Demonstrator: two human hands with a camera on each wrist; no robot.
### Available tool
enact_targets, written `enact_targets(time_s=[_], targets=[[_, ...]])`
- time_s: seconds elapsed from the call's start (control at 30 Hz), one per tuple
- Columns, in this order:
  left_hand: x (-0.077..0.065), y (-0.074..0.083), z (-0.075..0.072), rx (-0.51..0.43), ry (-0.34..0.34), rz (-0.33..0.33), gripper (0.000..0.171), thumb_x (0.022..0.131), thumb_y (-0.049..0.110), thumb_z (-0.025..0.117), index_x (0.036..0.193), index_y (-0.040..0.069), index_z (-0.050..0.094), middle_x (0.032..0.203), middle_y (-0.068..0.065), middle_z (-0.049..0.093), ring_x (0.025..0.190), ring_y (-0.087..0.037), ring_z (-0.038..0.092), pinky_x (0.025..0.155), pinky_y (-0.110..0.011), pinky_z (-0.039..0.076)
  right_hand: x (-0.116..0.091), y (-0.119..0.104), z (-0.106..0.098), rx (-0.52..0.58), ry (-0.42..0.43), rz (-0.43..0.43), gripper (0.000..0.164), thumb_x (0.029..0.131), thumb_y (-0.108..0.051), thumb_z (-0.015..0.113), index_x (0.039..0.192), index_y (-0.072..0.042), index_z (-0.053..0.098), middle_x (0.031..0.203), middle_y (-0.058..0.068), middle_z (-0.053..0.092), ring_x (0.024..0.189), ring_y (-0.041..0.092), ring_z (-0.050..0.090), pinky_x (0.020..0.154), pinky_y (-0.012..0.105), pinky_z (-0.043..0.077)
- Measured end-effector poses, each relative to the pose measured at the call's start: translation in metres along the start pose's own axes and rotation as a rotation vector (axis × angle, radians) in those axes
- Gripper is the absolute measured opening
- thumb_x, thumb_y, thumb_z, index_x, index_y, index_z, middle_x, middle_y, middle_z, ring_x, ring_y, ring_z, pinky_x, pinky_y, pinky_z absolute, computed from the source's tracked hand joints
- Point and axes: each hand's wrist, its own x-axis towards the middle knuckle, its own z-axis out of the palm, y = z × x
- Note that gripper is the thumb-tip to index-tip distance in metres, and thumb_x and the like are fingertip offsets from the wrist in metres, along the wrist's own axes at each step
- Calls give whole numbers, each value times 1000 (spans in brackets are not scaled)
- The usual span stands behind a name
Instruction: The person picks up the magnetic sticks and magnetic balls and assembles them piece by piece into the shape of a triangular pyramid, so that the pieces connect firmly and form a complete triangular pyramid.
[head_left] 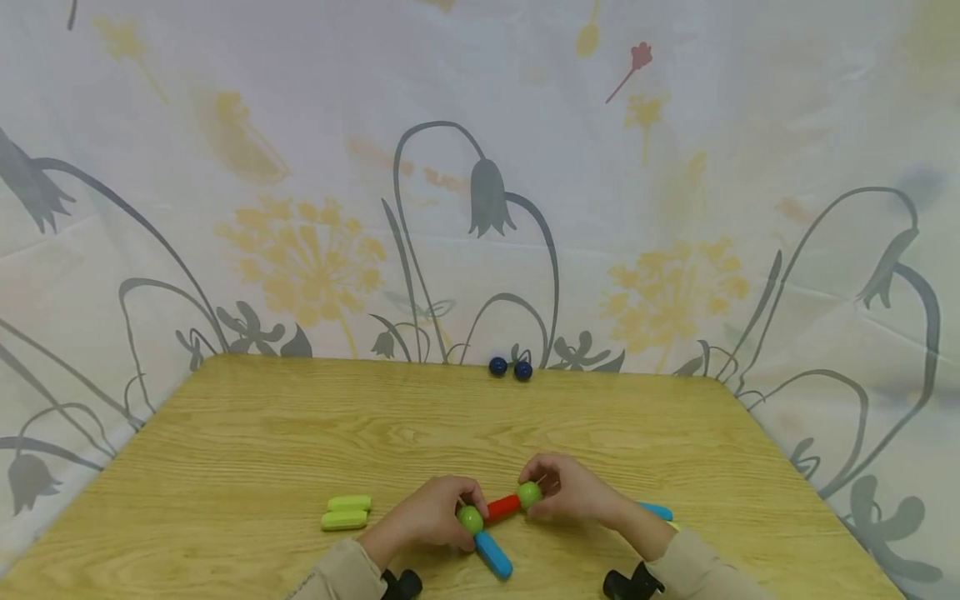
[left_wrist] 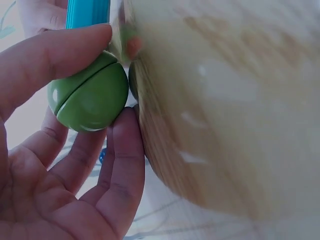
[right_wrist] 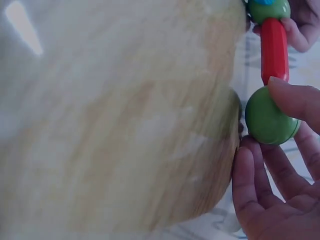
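Two green balls and a red rod (head_left: 502,507) form a line low over the front of the wooden table (head_left: 300,417), with the red rod between the balls. My left hand (head_left: 431,515) pinches the left green ball (left_wrist: 95,100) between thumb and fingers. From that same ball a blue rod (head_left: 493,556) points toward the front right. At the red rod's other end, the right green ball (right_wrist: 267,115) is held between the thumb and fingertips of my right hand (head_left: 576,492). Whether the rods sit fully in the balls is hidden by the fingers.
Two yellow-green rods (head_left: 344,521) lie side by side left of my left hand. Behind my right forearm are another blue rod (head_left: 657,511) and a mostly hidden yellow-green piece (head_left: 676,526). Two dark blue balls (head_left: 522,371) rest at the table's back edge, before a patterned cloth (head_left: 337,167).
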Motion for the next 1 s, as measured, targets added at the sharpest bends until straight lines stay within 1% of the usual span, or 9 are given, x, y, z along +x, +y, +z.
enact_targets(time_s=[0.07, 0.2, 0.37, 0.47, 0.6, 0.67, 0.8, 1.0], targets=[[0, 0, 0, -4, 3, -11, 31, 65, -7, 77, 84, 12, 62, 87, 4, 56, 74, -14, 48, 65, -29, 41, -3, 0, -1, 3, -6, 8, 30, 78, -2, 73, 104, 0, 59, 98, 7, 58, 87, 23, 57, 75, 28, 49], [0, 0, 0, 3, 2, -22, 30, 66, -4, 79, 84, 13, 61, 88, 5, 56, 77, -14, 49, 69, -30, 43, -9, 0, -2, 48, -12, 18, 32, 80, -3, 72, 108, 1, 58, 103, 9, 57, 89, 25, 58, 75, 28, 49], [1, -2, 0, 0, -5, -21, 30, 66, -1, 81, 84, 13, 61, 89, 5, 56, 82, -14, 49, 75, -33, 43, -20, 1, -9, 55, 30, 45, 33, 81, -5, 72, 110, 1, 58, 108, 10, 57, 90, 25, 58, 76, 28, 50], [1, -3, 0, 3, -5, -28, 30, 66, 3, 82, 84, 13, 61, 89, 5, 56, 84, -14, 50, 77, -34, 43, -29, 1, -15, 56, 53, 40, 33, 82, -5, 70, 111, 5, 57, 109, 16, 56, 91, 28, 56, 75, 29, 50], [2, -2, -1, 8, -2, -30, 29, 67, 5, 83, 84, 13, 60, 90, 5, 56, 84, -16, 50, 76, -35, 42, -41, 0, -23, 86, 77, 47, 35, 84, -4, 68, 112, 9, 54, 111, 23, 54, 93, 32, 56, 75, 30, 50], [2, 0, -1, 9, 1, -33, 29, 68, 5, 82, 84, 13, 60, 91, 4, 56, 83, -16, 50, 75, -35, 42, -47, 0, -28, 97, 92, 42, 36, 84, -4, 68, 113, 11, 53, 111, 25, 54, 94, 34, 56, 75, 29, 51], [1, 2, -1, 3, -3, -34, 29, 68, 4, 82, 85, 12, 59, 91, 3, 56, 84, -17, 49, 75, -36, 41, -59, 2, -35, 87, 123, 47, 36, 85, -5, 68, 113, 11, 53, 111, 26, 54, 95, 35, 55, 75, 29, 50], [1, 3, -1, -3, -8, -32, 29, 69, 2, 81, 85, 11, 59, 91, 3, 56, 84, -17, 49, 75, -36, 41, -76, 4, -44, 60, 159, 108, 37, 86, -10, 68, 114, 9, 53, 110, 22, 54, 95, 32, 55, 74, 30, 50]])
